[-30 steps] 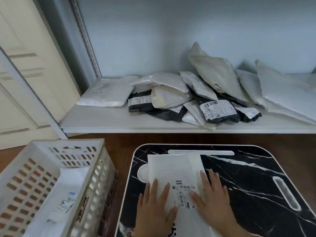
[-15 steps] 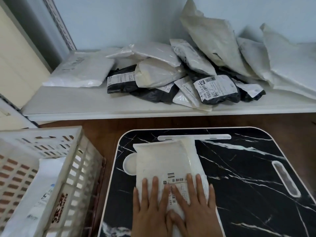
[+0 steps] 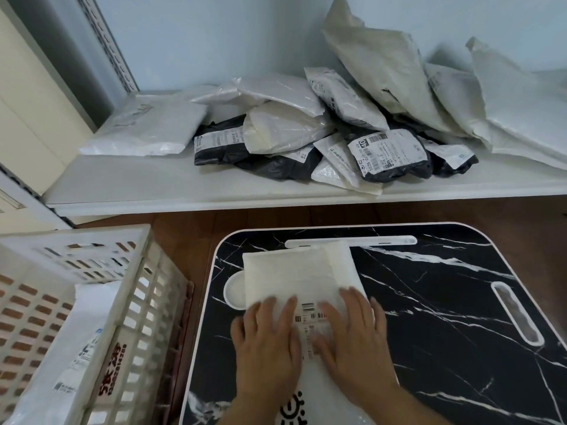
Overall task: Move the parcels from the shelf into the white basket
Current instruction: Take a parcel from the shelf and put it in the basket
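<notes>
head view, step: you have one white mailer parcel (image 3: 299, 280) lying flat on the black marble-print counter (image 3: 445, 317), both palms pressing it; judged mid-task, between shelf and basket.
left hand (image 3: 267, 342): your grip is wide, fingers straight and flat on the parcel's near-left part, holding nothing.
right hand (image 3: 352, 335): same, grip wide, fingers spread flat just right of the barcode label (image 3: 311, 314).
parcel position: on the counter, far edge touching the white slot bar (image 3: 383, 240), left edge overlapping the round white cup recess (image 3: 233, 291); not in the basket.
white basket (image 3: 138, 302): just left of the counter, lattice plastic walls, red lettering on the side; one white labelled parcel (image 3: 76, 348) already inside, leaning.
shelf (image 3: 147, 188): white, smooth; pile of parcels (image 3: 322, 130) left on it, so much of the task remains.
next move, judged: you need to curl fingers under an edge of the flat mailer, lift, carry left over the basket rim and drop it.
materials: mailer is soft woven-look white plastic, folded, thin and floppy; likely sags when lifted.
pile textures: crinkled glossy white bags, black poly bags with white shipping labels, larger matte cream mailers leaning on the back wall.
floor (image 3: 276, 216): dark brown wood between shelf and counter.
</notes>
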`<state>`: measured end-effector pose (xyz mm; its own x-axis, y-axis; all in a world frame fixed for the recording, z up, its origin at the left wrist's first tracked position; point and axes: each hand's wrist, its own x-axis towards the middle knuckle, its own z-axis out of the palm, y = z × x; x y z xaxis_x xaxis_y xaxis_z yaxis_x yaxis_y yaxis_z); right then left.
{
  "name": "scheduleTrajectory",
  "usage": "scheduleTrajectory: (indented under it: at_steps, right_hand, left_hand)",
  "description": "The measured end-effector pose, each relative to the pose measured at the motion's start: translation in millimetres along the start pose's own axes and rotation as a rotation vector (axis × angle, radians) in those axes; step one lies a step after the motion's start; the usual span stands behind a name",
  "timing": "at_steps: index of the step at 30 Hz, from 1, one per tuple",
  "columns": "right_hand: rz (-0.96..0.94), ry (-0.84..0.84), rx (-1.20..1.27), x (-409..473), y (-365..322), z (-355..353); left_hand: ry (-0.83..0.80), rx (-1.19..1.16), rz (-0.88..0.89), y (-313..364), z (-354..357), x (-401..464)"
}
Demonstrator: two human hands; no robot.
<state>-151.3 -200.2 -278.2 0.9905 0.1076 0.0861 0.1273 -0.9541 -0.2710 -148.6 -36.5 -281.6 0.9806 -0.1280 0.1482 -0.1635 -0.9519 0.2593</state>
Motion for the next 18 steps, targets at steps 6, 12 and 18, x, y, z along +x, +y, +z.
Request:
scheduleTrajectory:
  at_steps: [6, 12, 18]
  right_hand:
    - [-0.09, -0.062, -0.127, 46.7, 5.6, 19.8]
    - [-0.089, -0.107, -0.158, 49.3, 10.8, 30.1]
    - [-0.057, -0.233, -0.134, 54.6, 9.1, 25.4]
  left_hand:
    - [-0.086, 0.153, 0.034, -11.6, 18.7, 43.1]
    - [-0.113, 0.157, 0.052, -15.1, 33.3, 45.4]
    - [-0.154, 0.157, 0.046, -14.6, 33.2, 49.6]
